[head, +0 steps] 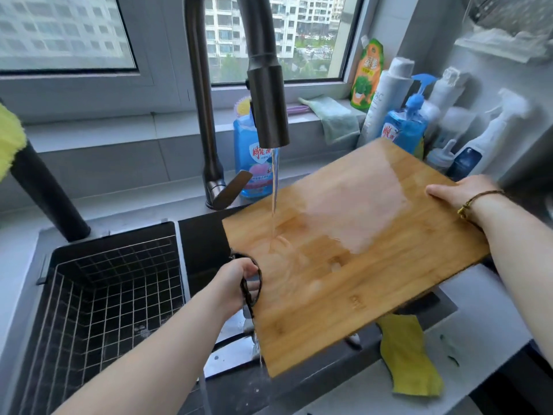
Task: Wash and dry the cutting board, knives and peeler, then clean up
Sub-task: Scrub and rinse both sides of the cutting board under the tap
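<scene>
Currently: rinse step. L hand (236, 280) & R hand (457, 194), fingers curled on cutting board (374, 265) edges, centre frame, under tap (266, 100) stream; next likely: flip, rinse underside.

**Home kitchen, sink area.** A faucet (266, 109) runs over a cutting board (359, 241) above a dark sink (203, 250), wire basket (113, 295) at 8 o'clock. Detergent bottles (404, 130) crowd the corner at 2 o'clock; apartment blocks (311, 16) show through the window (314, 80) at 12 o'clock.

Faucet (266, 94) above cutting board (359, 250)
</scene>
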